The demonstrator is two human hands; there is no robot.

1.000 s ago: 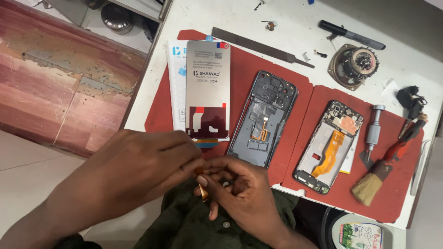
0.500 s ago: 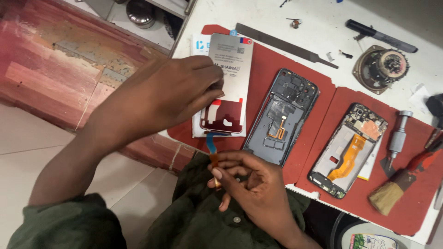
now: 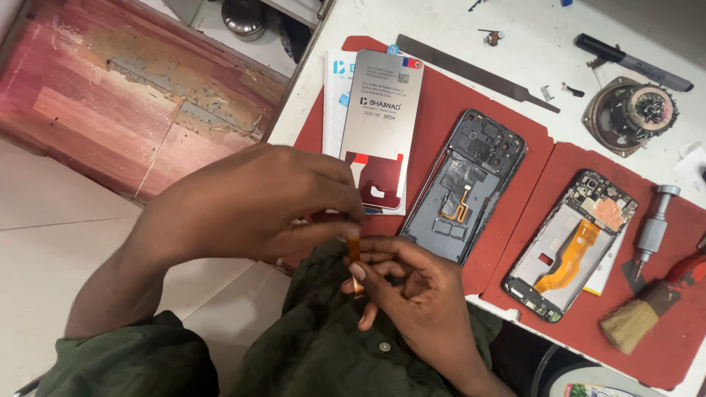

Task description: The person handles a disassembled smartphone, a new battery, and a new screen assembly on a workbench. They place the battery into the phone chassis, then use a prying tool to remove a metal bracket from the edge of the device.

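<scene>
Orange flex ribbon (image 3: pixel 354 254) sits pinched between the fingertips of the left hand (image 3: pixel 257 202) and the right hand (image 3: pixel 408 294), both closed on it over the lap, and too hard a pull could crease or tear it, or drop it short of the open phone frame (image 3: pixel 465 187) on the red mat (image 3: pixel 441 95).

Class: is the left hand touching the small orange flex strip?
Touching. The head view shows the left hand pinching the top of the orange flex strip.
</scene>
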